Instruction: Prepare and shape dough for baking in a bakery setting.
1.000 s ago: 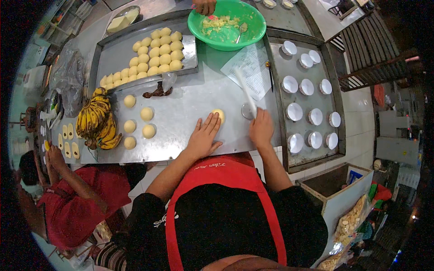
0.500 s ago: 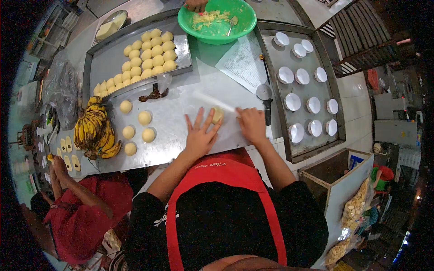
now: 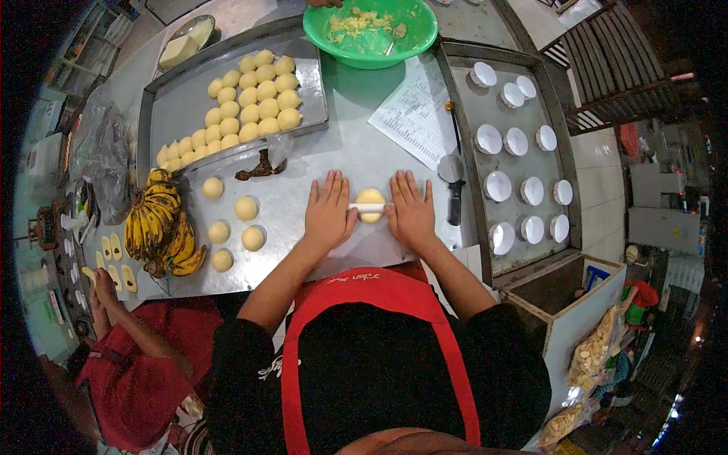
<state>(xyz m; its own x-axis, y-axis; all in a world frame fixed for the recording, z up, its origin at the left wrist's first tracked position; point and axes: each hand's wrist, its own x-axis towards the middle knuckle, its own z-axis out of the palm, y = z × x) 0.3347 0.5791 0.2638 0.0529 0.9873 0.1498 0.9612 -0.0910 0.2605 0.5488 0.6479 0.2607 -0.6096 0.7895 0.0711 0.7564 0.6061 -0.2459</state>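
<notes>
I've got decent, even light on the steel table point(image 3: 292, 227), with pale glare on bare metal and soft shadows beside the dough balls point(image 3: 252, 238). Far right runs dim and grainy; fisheye bends straight edges, corners black out.

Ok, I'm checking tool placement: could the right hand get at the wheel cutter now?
Probably yes: the wheel cutter lies beside the right hand, only bare tabletop between, though that hand is at the rolling pin.
</notes>
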